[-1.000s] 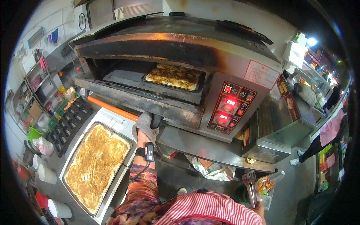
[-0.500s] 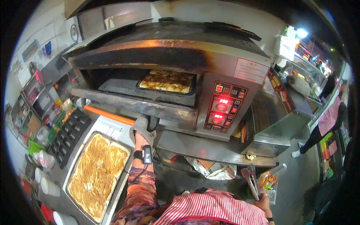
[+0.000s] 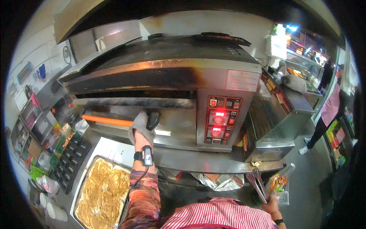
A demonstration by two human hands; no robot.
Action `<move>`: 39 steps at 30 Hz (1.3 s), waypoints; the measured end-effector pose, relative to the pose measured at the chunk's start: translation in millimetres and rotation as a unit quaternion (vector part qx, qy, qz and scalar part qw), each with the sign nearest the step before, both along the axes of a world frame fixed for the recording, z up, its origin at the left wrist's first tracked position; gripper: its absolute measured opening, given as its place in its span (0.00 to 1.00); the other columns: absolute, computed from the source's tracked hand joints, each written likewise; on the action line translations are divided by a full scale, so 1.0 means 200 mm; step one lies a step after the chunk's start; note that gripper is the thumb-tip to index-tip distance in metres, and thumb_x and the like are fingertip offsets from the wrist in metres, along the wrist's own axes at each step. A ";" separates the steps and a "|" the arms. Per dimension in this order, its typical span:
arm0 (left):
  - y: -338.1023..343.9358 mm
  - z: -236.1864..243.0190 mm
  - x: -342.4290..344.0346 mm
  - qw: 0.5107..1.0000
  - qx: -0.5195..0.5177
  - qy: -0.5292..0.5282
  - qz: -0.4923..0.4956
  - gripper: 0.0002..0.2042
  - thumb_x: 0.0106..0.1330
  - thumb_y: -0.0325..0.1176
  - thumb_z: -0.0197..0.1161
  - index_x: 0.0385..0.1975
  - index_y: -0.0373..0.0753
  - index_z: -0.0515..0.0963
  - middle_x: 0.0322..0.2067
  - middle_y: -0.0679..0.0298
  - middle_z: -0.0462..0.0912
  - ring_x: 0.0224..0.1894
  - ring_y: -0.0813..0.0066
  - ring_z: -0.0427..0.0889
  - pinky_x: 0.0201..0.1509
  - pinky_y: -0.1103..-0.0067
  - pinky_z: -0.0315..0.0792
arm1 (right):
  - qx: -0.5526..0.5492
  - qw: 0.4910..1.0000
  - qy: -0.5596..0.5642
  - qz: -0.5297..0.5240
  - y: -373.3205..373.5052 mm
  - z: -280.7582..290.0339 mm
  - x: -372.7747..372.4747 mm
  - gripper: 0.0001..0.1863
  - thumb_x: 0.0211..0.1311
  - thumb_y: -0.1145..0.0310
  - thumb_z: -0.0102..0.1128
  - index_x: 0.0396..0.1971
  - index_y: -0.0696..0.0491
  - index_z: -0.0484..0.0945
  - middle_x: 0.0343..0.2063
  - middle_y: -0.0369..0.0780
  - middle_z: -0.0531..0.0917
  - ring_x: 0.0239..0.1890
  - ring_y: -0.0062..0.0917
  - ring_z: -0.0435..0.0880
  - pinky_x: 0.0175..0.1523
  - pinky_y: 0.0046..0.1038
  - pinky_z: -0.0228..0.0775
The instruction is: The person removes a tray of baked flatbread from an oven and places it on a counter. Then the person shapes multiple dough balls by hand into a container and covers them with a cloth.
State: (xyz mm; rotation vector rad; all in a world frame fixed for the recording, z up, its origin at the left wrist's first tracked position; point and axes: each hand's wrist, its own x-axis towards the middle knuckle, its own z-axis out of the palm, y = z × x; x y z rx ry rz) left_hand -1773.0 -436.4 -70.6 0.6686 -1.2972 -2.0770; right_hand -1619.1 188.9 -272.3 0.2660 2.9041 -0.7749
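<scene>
My left hand (image 3: 142,129), in a grey work glove, is wrapped round the orange bar handle (image 3: 106,121) of the oven door (image 3: 175,124). The door stands raised, with a narrow dark slit along its top edge. Whatever lies inside the oven (image 3: 152,78) is hidden. At the lower right, my bare right hand (image 3: 271,208) grips metal tongs (image 3: 261,187), their tips pointing up and away from me. A large tray of pale dough (image 3: 102,194) spread with a brown topping lies left of my left forearm.
Lit red displays glow on the oven's control panel (image 3: 221,120). A steel counter edge (image 3: 213,159) runs below the oven. Right of it stands a steel appliance (image 3: 274,126). A plastic bag of food (image 3: 280,183) hangs by the tongs. Farther right stands a person in pink (image 3: 331,103).
My left hand has swung the oven door up, so the black tray of browned flatbread inside has gone from sight. The tongs stay in my right hand.
</scene>
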 end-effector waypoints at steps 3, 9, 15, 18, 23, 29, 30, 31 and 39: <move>-0.05 0.09 -0.12 0.996 0.069 -0.050 -0.017 0.07 0.59 0.39 0.57 0.28 0.45 0.76 0.25 0.71 0.77 0.25 0.78 0.72 0.25 0.79 0.63 | -0.035 0.999 -0.007 -0.001 0.00 -0.06 -0.02 0.19 0.35 0.70 0.65 0.33 0.60 0.76 0.27 0.46 0.83 0.30 0.32 0.83 0.37 0.33 0.74; -0.10 0.11 -0.27 0.999 0.020 0.020 -0.025 0.11 0.58 0.43 0.58 0.30 0.42 0.75 0.24 0.66 0.75 0.22 0.74 0.70 0.22 0.77 0.63 | -0.051 0.997 0.004 -0.049 0.05 -0.24 -0.02 0.23 0.28 0.67 0.71 0.29 0.61 0.78 0.24 0.49 0.81 0.29 0.34 0.83 0.34 0.35 0.72; -0.13 0.06 -0.29 0.997 0.023 0.064 -0.024 0.11 0.59 0.44 0.60 0.33 0.43 0.76 0.29 0.67 0.77 0.28 0.74 0.73 0.24 0.76 0.66 | -0.056 0.997 0.031 -0.044 0.00 -0.24 -0.08 0.23 0.28 0.68 0.72 0.30 0.62 0.77 0.23 0.49 0.81 0.28 0.35 0.82 0.34 0.36 0.72; -0.13 0.03 -0.31 0.993 0.033 0.111 -0.031 0.12 0.59 0.44 0.61 0.35 0.43 0.77 0.32 0.67 0.78 0.30 0.73 0.74 0.25 0.75 0.67 | -0.011 1.000 0.024 0.007 -0.07 -0.17 -0.13 0.16 0.37 0.69 0.63 0.30 0.59 0.76 0.26 0.49 0.82 0.34 0.42 0.83 0.38 0.36 0.73; -0.10 0.03 -0.32 0.988 0.036 0.148 -0.028 0.12 0.60 0.44 0.61 0.37 0.44 0.77 0.34 0.67 0.79 0.33 0.73 0.76 0.26 0.75 0.69 | 0.011 1.000 0.012 0.025 -0.18 -0.09 -0.18 0.18 0.39 0.66 0.65 0.32 0.58 0.76 0.28 0.50 0.82 0.35 0.43 0.82 0.39 0.36 0.74; -0.02 0.12 -0.26 0.995 0.010 0.100 0.010 0.11 0.60 0.42 0.59 0.35 0.43 0.77 0.31 0.66 0.79 0.29 0.73 0.76 0.24 0.76 0.68 | 0.012 1.000 -0.001 0.026 -0.22 -0.11 -0.20 0.16 0.41 0.65 0.64 0.30 0.58 0.75 0.28 0.51 0.81 0.34 0.45 0.81 0.38 0.37 0.73; -0.01 0.13 -0.25 0.995 0.010 0.096 0.001 0.10 0.61 0.42 0.59 0.35 0.43 0.77 0.31 0.66 0.79 0.29 0.73 0.76 0.24 0.76 0.68 | 0.009 1.000 -0.004 0.026 -0.21 -0.11 -0.20 0.16 0.41 0.65 0.64 0.30 0.58 0.75 0.28 0.51 0.81 0.34 0.45 0.81 0.38 0.37 0.73; 0.00 0.15 -0.25 0.996 0.012 0.090 -0.009 0.10 0.61 0.42 0.59 0.35 0.43 0.76 0.30 0.66 0.79 0.28 0.73 0.76 0.24 0.76 0.68 | 0.006 1.000 -0.002 0.028 -0.21 -0.12 -0.20 0.16 0.41 0.65 0.64 0.30 0.58 0.75 0.28 0.51 0.81 0.34 0.45 0.81 0.38 0.37 0.73; -0.17 0.03 -0.34 0.997 -0.019 0.057 -0.044 0.07 0.62 0.37 0.55 0.32 0.42 0.75 0.27 0.63 0.77 0.25 0.73 0.75 0.24 0.76 0.69 | -0.003 0.999 -0.031 0.029 -0.12 -0.11 -0.17 0.18 0.39 0.66 0.65 0.33 0.57 0.76 0.27 0.49 0.82 0.33 0.40 0.83 0.38 0.36 0.73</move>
